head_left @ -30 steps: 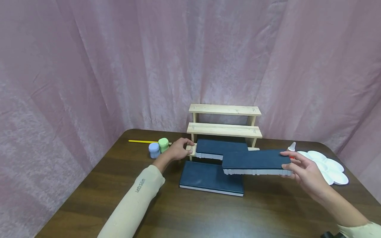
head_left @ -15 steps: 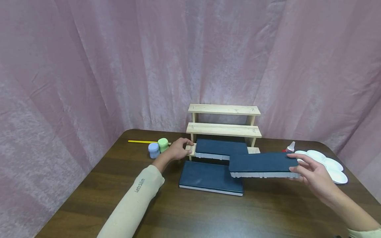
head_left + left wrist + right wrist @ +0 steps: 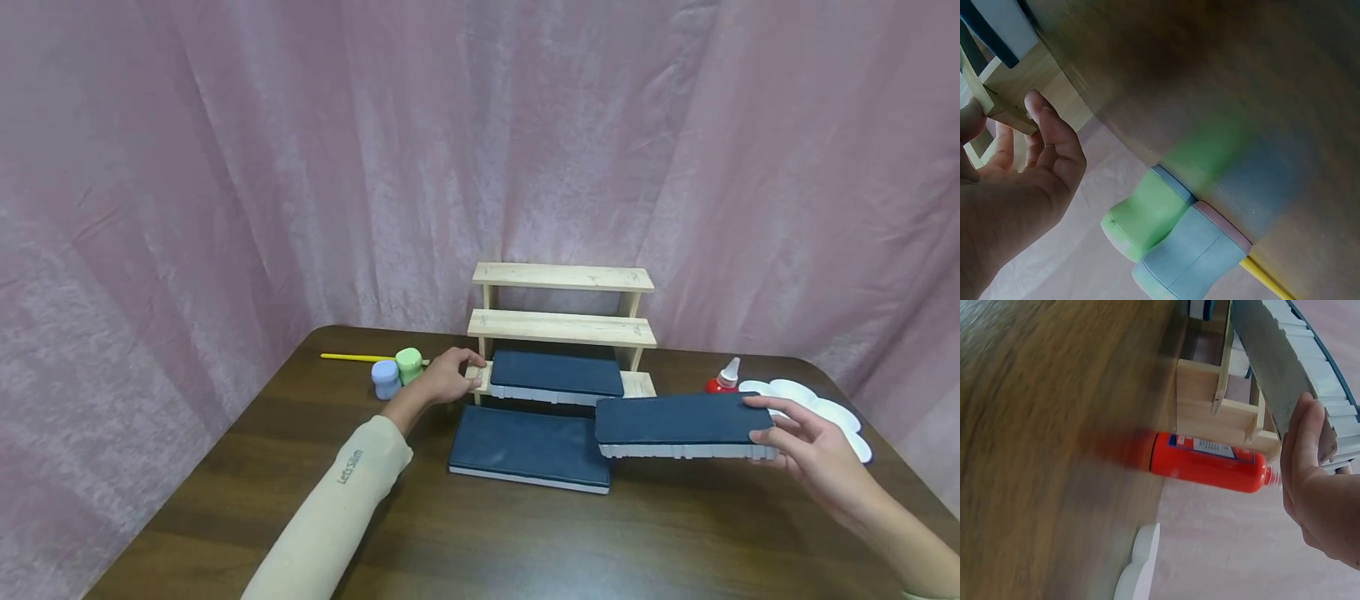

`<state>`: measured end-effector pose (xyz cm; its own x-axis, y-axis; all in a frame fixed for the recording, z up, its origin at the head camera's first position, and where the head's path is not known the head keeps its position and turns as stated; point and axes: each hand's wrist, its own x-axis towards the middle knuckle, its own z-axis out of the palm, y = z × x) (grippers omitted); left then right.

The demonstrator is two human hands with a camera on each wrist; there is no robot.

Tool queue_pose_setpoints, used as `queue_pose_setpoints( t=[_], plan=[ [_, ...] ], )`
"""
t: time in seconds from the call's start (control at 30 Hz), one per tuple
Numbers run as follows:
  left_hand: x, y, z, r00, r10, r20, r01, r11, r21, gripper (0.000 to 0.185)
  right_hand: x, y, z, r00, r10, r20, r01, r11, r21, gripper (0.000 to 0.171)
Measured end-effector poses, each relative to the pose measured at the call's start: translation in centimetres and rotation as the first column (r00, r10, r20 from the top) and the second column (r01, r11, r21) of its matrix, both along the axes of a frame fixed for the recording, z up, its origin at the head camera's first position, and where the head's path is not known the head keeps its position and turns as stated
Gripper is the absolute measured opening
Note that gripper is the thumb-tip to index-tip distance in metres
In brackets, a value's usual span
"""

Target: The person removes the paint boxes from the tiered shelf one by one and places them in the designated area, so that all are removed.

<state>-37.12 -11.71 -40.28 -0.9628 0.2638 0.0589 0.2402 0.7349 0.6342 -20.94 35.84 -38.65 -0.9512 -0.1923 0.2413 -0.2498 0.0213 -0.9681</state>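
Note:
My left hand [image 3: 447,379] pinches the left end of the lowest shelf on a stepped wooden stand [image 3: 562,327]; the left wrist view has thumb and fingers on either side of the board end [image 3: 1013,115]. In my right hand [image 3: 821,454] is a flat slab [image 3: 678,419] with a dark blue top and ridged white sides, gripped by its right end and raised over the table. Its grey underside [image 3: 1279,356] shows in the right wrist view. A similar blue-topped slab [image 3: 557,372] lies on the lowest shelf. Another blue-topped slab [image 3: 528,446] lies on the table before the stand.
Left of the stand are a green jar [image 3: 409,365], a blue jar [image 3: 386,379] and a thin yellow stick [image 3: 356,357]. A red bottle [image 3: 722,379] with a white nozzle and a white petal-shaped palette [image 3: 836,412] stand at right. Behind the table hangs a pink curtain [image 3: 562,167].
My right hand has carried its slab rightward and a little nearer, away from the stand. More of the lowest shelf and the red bottle now shows. The left hand stays on the stand.

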Motion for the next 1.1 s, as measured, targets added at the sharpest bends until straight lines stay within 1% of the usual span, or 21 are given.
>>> queue_pose_setpoints(
  t=[0.23, 0.43, 0.53, 0.67, 0.83, 0.9, 1.0, 1.1],
  plan=[
    [0.1, -0.2, -0.1, 1.000, 0.007, -0.012, -0.007, 1.000, -0.001, 0.025, 0.0, 0.4, -0.2, 0.999, -0.042, 0.016, 0.040, 0.994, 0.101, 0.043],
    [0.1, -0.1, 0.0, 1.000, -0.002, 0.007, 0.002, 1.000, 0.008, 0.027, 0.0, 0.8, -0.5, 0.994, -0.107, 0.027, 0.099, 0.973, 0.209, 0.041],
    [0.0, -0.1, -0.1, 1.000, -0.003, 0.011, 0.003, 1.000, 0.007, 0.026, -0.1, 1.0, -0.6, 0.991, -0.129, 0.043, 0.115, 0.962, 0.249, 0.040],
    [-0.1, -0.1, -0.1, 1.000, 0.000, 0.010, 0.000, 1.000, -0.001, 0.026, -0.1, 1.2, -0.9, 0.990, -0.125, 0.060, 0.106, 0.960, 0.260, 0.040],
    [-0.1, -0.1, -0.1, 1.000, -0.003, 0.005, 0.003, 1.000, -0.008, 0.026, -0.3, 1.6, -1.2, 0.993, -0.090, 0.073, 0.073, 0.976, 0.206, 0.041],
    [-0.1, 0.0, 0.0, 1.000, -0.007, 0.002, 0.007, 1.000, -0.008, 0.027, -0.3, 1.9, -1.3, 0.995, -0.068, 0.078, 0.052, 0.979, 0.198, 0.041],
    [-0.1, 0.0, -0.1, 1.000, -0.005, -0.005, 0.005, 1.000, -0.011, 0.027, -0.2, 2.4, -1.4, 0.994, -0.059, 0.096, 0.034, 0.969, 0.246, 0.041],
    [0.0, 0.0, -0.2, 1.000, -0.007, -0.005, 0.007, 1.000, -0.010, 0.026, -0.2, 2.9, -1.5, 0.991, -0.046, 0.126, 0.005, 0.951, 0.311, 0.041]
  ],
)
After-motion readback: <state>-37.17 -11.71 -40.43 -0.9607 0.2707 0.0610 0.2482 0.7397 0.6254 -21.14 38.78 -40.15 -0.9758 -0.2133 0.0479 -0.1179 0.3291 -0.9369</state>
